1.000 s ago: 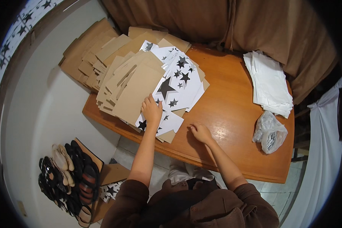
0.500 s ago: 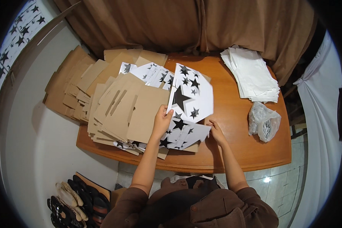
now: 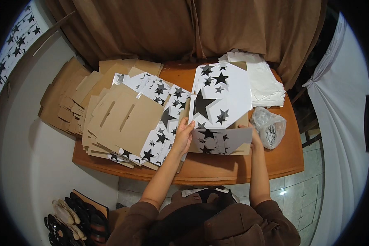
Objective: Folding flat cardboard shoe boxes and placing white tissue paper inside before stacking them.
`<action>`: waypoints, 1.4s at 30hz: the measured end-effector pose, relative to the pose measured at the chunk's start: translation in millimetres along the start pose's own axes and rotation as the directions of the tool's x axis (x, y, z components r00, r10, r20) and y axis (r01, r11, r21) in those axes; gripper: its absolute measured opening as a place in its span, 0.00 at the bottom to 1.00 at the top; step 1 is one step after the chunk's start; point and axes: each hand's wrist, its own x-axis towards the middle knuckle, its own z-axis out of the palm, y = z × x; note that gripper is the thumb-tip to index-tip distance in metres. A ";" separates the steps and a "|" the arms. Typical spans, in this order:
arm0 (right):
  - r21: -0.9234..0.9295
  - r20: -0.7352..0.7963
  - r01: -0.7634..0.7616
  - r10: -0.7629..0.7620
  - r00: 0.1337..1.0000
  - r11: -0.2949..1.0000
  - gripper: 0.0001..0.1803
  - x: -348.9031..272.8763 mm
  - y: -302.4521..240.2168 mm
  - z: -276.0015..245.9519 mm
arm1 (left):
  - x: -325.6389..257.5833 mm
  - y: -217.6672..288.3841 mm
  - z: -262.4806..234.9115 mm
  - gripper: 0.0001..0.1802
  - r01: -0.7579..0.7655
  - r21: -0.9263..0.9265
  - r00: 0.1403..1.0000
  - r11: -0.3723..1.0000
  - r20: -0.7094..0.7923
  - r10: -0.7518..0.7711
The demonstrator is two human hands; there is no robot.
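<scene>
I hold a flat white cardboard box blank printed with black stars (image 3: 221, 102) raised above the wooden table (image 3: 233, 172). My left hand (image 3: 183, 137) grips its lower left edge. My right hand (image 3: 252, 135) grips its lower right edge, mostly hidden behind the blank. A lower flap of the blank (image 3: 219, 143) folds toward me. Next to my left hand lies a spread pile of more star-printed blanks (image 3: 160, 106), partly covered by brown cardboard backs (image 3: 127, 119).
A stack of white sheets (image 3: 262, 80) lies at the table's back right. A clear plastic bag with small items (image 3: 269, 127) sits right of my right hand. Brown curtains (image 3: 184, 28) hang behind. Shoes (image 3: 69, 223) lie on the floor at lower left.
I have lifted one star-printed blank off the pile with both hands and brought it up and to the right. The view has tilted and shifted toward the table's right side.
</scene>
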 end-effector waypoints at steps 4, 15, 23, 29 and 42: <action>-0.242 -0.155 0.001 -0.040 0.987 0.970 0.19 -38.0 -71.2 16.6 | 4.3 -40.2 -9.2 0.20 0.174 0.250 0.968 0.952 -0.220 -0.119; -0.494 0.137 0.128 -0.069 0.988 0.860 0.25 -54.3 -84.6 29.2 | 57.9 -47.8 66.9 0.49 -0.053 0.773 0.997 0.632 0.005 0.077; -0.715 0.111 0.234 -0.224 0.968 0.659 0.29 -69.4 -90.3 43.0 | 72.2 -61.7 115.4 0.57 -0.126 0.895 0.990 0.428 0.140 -0.001; -0.741 0.118 0.279 -0.290 0.950 0.611 0.30 -63.0 -79.8 30.4 | 61.8 -71.6 98.7 0.45 -0.187 0.870 0.982 0.455 0.165 0.088; -0.782 -0.023 0.262 -0.447 0.894 0.566 0.34 -18.1 -35.7 12.7 | -32.2 -96.2 40.5 0.23 -0.036 0.795 0.998 0.606 0.055 -0.013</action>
